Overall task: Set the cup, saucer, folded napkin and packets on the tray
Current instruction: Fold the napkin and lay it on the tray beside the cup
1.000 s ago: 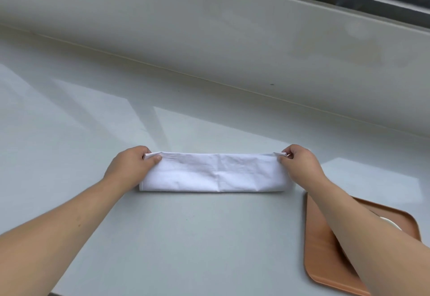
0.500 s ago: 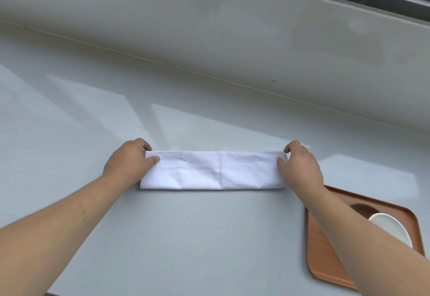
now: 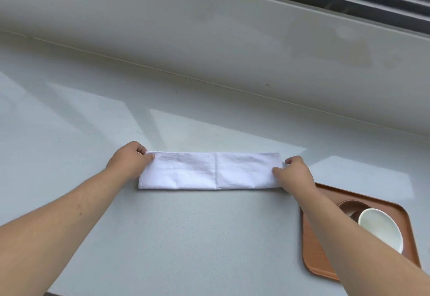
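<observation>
Pale grey counter under a window, both hands pinching a white napkin.

Left hand grips the strip's far left corner, right hand nips its right end; the napkin lies flat, folded long. Just right, an orange tray holds a brown saucer and a white cup.

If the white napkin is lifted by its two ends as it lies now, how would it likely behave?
The napkin is thin creased cloth in a long flat strip, so it would probably sag in the middle and may unfold. It looks light; a push would likely bunch it on the smooth counter rather than slide it whole. The left hand and right hand pinch its ends.
</observation>
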Tool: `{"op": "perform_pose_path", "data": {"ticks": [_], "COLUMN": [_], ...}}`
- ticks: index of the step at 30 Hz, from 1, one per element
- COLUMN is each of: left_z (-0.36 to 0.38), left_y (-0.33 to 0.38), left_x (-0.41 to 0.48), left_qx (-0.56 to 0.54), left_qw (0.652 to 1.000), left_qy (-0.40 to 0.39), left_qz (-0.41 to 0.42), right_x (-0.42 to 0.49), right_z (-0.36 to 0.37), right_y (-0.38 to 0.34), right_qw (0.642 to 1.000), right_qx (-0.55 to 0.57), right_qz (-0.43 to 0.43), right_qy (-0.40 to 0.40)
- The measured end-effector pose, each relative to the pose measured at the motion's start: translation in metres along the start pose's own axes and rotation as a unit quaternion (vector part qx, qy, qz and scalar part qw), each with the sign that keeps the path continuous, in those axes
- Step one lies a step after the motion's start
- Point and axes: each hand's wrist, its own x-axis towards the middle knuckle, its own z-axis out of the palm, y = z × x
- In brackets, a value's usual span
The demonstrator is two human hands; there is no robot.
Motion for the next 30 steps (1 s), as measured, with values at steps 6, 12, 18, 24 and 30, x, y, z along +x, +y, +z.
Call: {"op": "perform_pose_path", "data": {"ticks": [6,12,18,24,30], "left_z": [0.001,0.001,-0.002,0.007,0.037], "left_y": [0.001,-0.003,-0.014,-0.034,-0.062], "left_x": [-0.014,-0.028,-0.065,-0.14,-0.216], "left_qx": [-0.127,-0.047,-0.046,-0.188,-0.291], "left_qw": [0.987,0.99,0.977,0.93,0.881], "left_qy": [-0.05,-0.092,-0.149,-0.237,-0.314], "left_qz": [-0.081,-0.1,-0.147,-0.207,-0.204], "right_x": [-0.01,-0.05,-0.106,-0.157,-0.195], "right_z": [0.0,0.002,0.045,0.1,0.115], "right_y": [0.004,0.009,0.007,0.002,0.025], "right_qw": [0.989,0.978,0.887,0.789,0.791], "right_qx": [0.133,-0.032,-0.148,-0.261,-0.229], "right_qz": [0.055,-0.168,-0.43,-0.556,-0.567], "right_qy": [-0.027,0.118,0.078,-0.025,-0.027]}}
